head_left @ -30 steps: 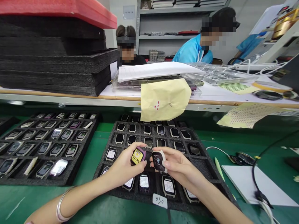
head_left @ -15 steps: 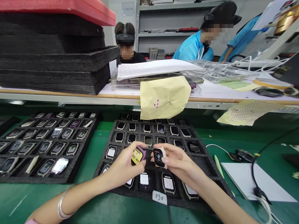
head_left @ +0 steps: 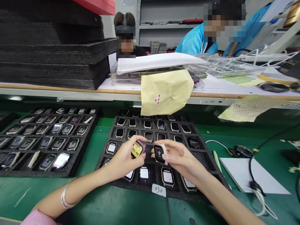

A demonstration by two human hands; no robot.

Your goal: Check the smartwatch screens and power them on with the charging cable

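Note:
Between the thumb and fingers of my left hand (head_left: 128,154) is a purple smartwatch case (head_left: 137,149), its lit yellow screen reading 01:49. My right hand (head_left: 181,156) grips a pale smartwatch case (head_left: 160,154) with a dark, lit display, the thumb at its right edge. Both watches are strapless and held side by side, apart from each other. Beneath them lies a black foam tray (head_left: 150,186) with rows of watch cases in its slots. Those in the near rows show white lit screens, the farther ones dark. A paper label (head_left: 158,190) marked 030 sits on the tray's front edge.
A second foam tray (head_left: 70,170) of watches lies to the left. Farther right are a white pad (head_left: 253,178), a green stick (head_left: 217,160) and cables. Above runs a shelf (head_left: 112,91) with stacked black foam (head_left: 51,56) and hanging yellow paper (head_left: 166,92). People sit beyond it.
My view has shifted slightly, so the trays and shelf sit a little higher in the picture. Both hands keep the same watches, in nearly the same pose.

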